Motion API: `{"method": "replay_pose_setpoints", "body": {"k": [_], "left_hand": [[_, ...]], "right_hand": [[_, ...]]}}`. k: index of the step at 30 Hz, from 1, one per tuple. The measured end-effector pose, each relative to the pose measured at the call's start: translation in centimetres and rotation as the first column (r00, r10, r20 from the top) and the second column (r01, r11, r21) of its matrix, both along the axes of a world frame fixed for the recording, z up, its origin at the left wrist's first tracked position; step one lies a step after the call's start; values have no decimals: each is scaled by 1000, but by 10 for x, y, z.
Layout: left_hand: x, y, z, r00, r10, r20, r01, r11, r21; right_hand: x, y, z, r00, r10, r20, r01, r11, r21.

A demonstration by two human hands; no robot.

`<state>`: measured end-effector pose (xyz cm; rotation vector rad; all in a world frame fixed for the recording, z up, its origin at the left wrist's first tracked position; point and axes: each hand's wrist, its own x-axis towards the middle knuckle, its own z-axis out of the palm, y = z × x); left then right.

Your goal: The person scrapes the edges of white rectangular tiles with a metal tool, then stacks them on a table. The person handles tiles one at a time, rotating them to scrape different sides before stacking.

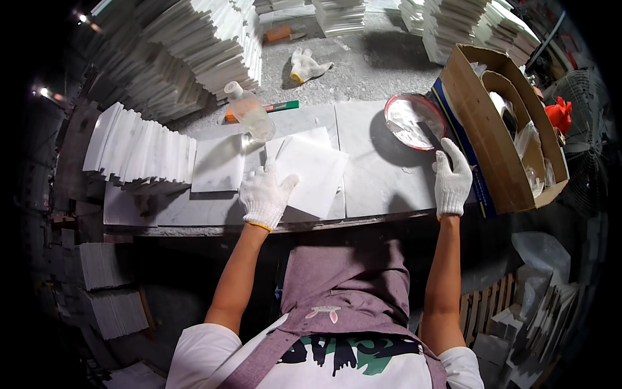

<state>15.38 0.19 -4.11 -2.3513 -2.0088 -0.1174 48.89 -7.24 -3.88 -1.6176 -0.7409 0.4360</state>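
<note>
My left hand [265, 196], in a white knit glove, grips the near left part of a square white tile [317, 174], thumb over its top. Under that tile, part of another pale sheet or tile [316, 136] shows. On the right, my gloved right hand [453, 180] is closed at the rim of a round red-edged tub [403, 109] of white paste. A flat grey scraper [427, 131] runs from the paste to my right fingertips; its handle is mostly hidden by the glove. A clear bottle [251, 113] with a white cap stands beyond my left hand.
A row of upright tiles [139, 146] stands at left, with tall tile stacks [214, 48] behind. A cardboard box [463, 84] with plastic-wrapped items borders my right hand. Farther back lie a spare glove [307, 65] and an orange block [278, 33]. A green-and-orange tool [282, 106] lies behind the bottle.
</note>
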Motion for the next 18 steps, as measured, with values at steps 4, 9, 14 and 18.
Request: {"method": "replay_pose_setpoints", "body": {"k": [4,9,14,18], "left_hand": [[-3,1,-18,997,-82,-13,83,985,149],[-2,2,-20,997,-79,22,74,981,181],[-1,-3,-3,999,8,-47,8,943,332],[-5,3,26,984,-111,138,43,906,421]], "right_hand": [[-22,-16,-4,938,131,-322,-138,990,1],[-41,-20,-38,796,197,-572,-232,973,12],[-48,-16,-48,675,268,-687,-283,954,94],[-53,-20,-45,582,323,-746,-322,934,154]]}}
